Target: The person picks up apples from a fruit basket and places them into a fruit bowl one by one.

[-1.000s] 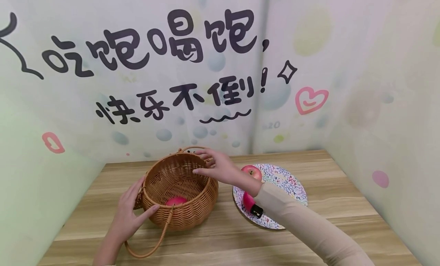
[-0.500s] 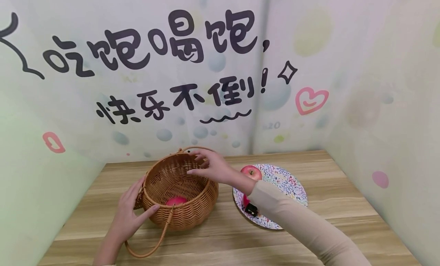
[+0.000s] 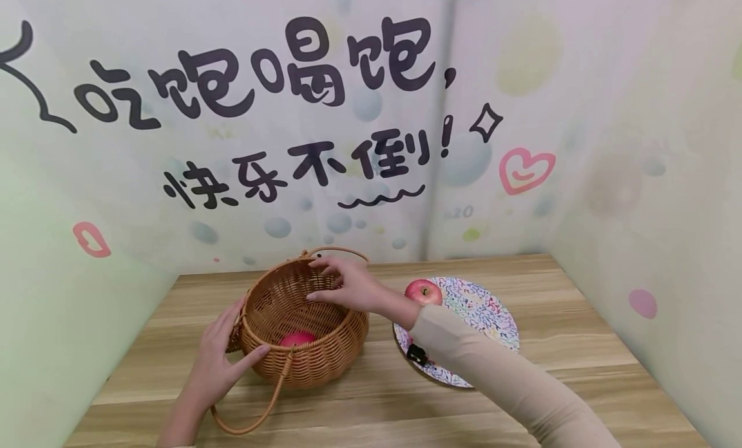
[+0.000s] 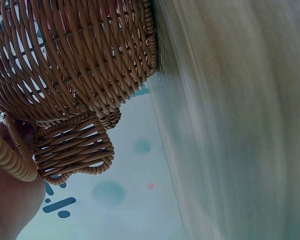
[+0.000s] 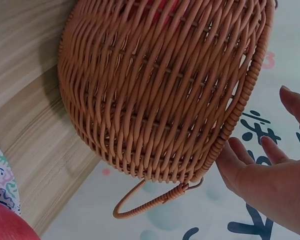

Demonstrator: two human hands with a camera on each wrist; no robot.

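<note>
A brown wicker basket (image 3: pixel 339 354) stands on the table, its mouth tipped toward me. Inside lies a smooth pinkish-red object (image 3: pixel 297 339), partly hidden by the near rim. My left hand (image 3: pixel 217 364) rests against the basket's left side, thumb along the near rim. In the left wrist view, a handle covers part of that hand (image 4: pixel 15 200) and its fingertips are hidden. Over the basket's right rim is my right hand (image 3: pixel 350 286), fingers loosely bent with nothing between them. The right wrist view has this hand (image 5: pixel 270 175) at the basket's edge, thumb apart from the fingers.
Right of the basket lies a round patterned plate (image 3: pixel 493 316) carrying a red apple (image 3: pixel 423 292) and a small black item (image 3: pixel 416 354), partly behind my right sleeve (image 3: pixel 481 371). One basket handle (image 3: pixel 243 429) droops toward me. A printed wall (image 3: pixel 371 229) rises behind the wooden table (image 3: pixel 556 383).
My right hand has shifted slightly left, further over the basket's mouth. Its sleeve now covers the pink part beside the black item. The left hand and basket have hardly moved.
</note>
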